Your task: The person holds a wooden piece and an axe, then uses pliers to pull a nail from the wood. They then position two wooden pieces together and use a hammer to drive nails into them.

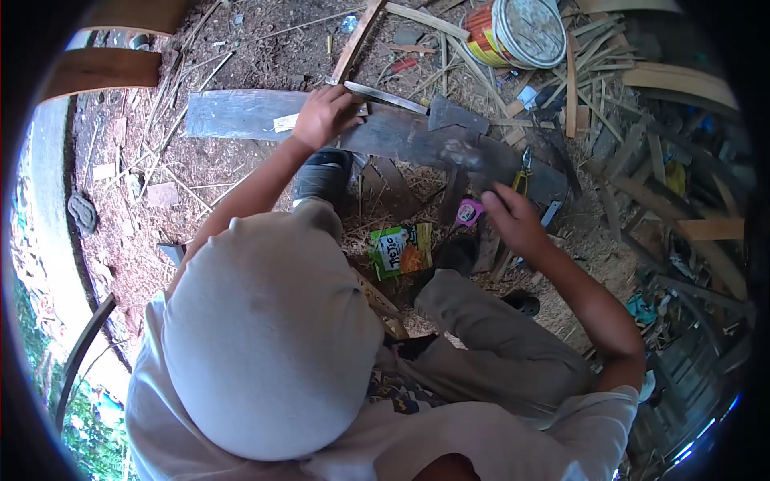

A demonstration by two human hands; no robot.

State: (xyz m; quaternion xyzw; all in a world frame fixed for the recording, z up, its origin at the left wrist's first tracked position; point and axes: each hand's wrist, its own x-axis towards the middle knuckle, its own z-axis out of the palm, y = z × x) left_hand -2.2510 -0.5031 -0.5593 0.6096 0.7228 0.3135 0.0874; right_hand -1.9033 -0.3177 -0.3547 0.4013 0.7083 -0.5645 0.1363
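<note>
A long dark plank [241,115] lies crosswise on the ground. My left hand [322,119] rests on it with curled fingers, by the end of a narrow wooden stick [359,40] and a thin pale strip [385,97]; what they grip is hidden. A dark flat blade [455,115] lies over the plank's middle. To the right, my right hand [517,220] is closed around the lower end of a tool [464,154] smeared by motion, its head over the plank. Yellow-handled pliers [523,172] are beside it.
A paint bucket [529,32] lies tilted at the top. Wood scraps [666,192] pile up on the right. A green packet [399,250] and a pink round item [468,212] lie near the feet. A pale cloth-covered head [269,337] blocks the lower left.
</note>
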